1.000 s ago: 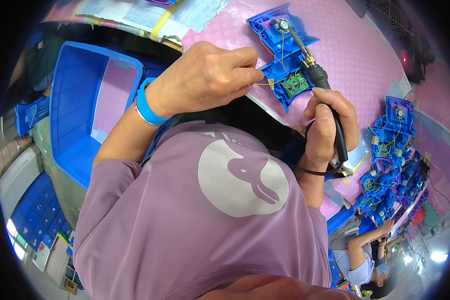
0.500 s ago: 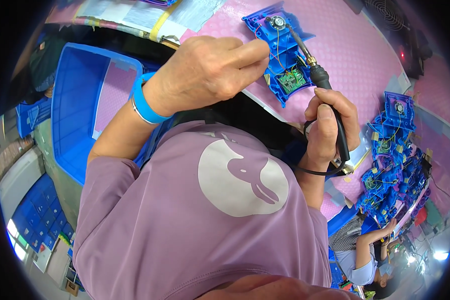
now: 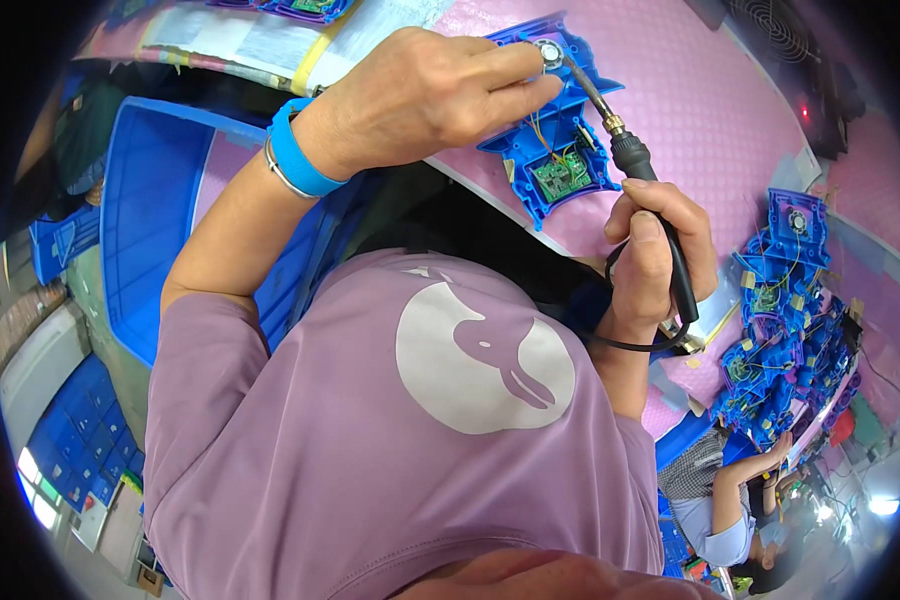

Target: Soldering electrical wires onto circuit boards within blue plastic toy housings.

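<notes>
My right hand (image 3: pixel 665 250) grips a soldering iron (image 3: pixel 632 155) by its black handle. The iron's tip meets or nearly meets the edge of a small round speaker (image 3: pixel 550 55). That speaker sits in the far half of a blue plastic housing (image 3: pixel 572 98). My left hand (image 3: pixel 435 100) is closed in a pinch right beside the speaker, and its fingers cover part of the housing. What they pinch is too small to make out. In the housing's near half lies a green circuit board (image 3: pixel 562 177), with thin wires running from it toward the speaker.
Pink sheeting (image 3: pixel 690 90) covers the bench. Several similar blue housings (image 3: pixel 785 310) with wires are piled at the right. A blue bin (image 3: pixel 155 220) stands at the left. Another person's arm (image 3: pixel 745 480) shows at lower right. The iron's black cord (image 3: pixel 635 346) loops under my right hand.
My left hand has moved forward and slightly right, up to the speaker. The housing has shifted left, its near half coming closer to me. The iron's tip has moved slightly left; my right hand has barely moved.
</notes>
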